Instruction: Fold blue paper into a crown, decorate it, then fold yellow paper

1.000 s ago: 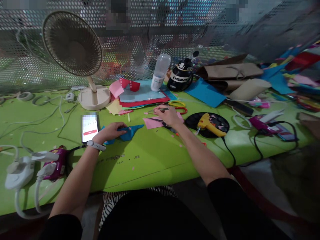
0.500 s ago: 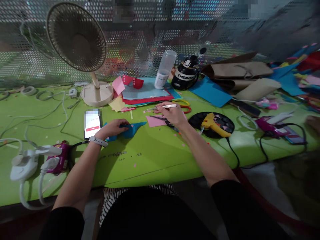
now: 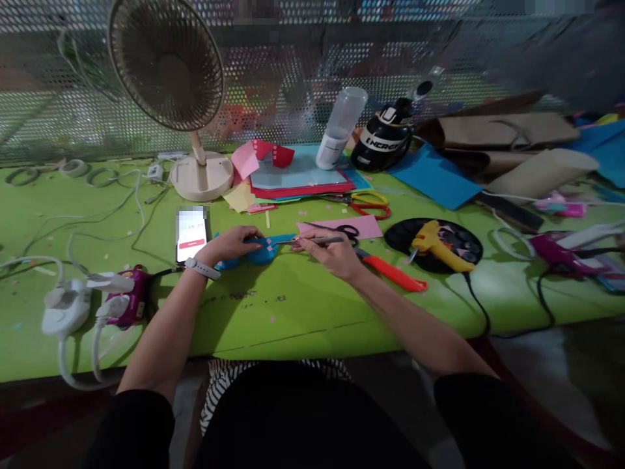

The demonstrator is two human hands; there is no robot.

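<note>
The blue paper (image 3: 263, 255) lies on the bench (image 3: 312, 312) just short of twelve o'clock from me, with pink bits (image 3: 269, 245) on it. My left hand (image 3: 234, 243) is at its ten o'clock, fingertips on it — whether they pinch or only press, I can't tell. My right hand (image 3: 334, 254), at its three o'clock, has a narrow grip on the tweezers (image 3: 325, 240), whose tips point to nine and reach the paper; whether they hold a bit, I can't see. Done well, I judge, this wants the paper pinned flat, a light squeeze and the tips low — no dragging across the bits.
</note>
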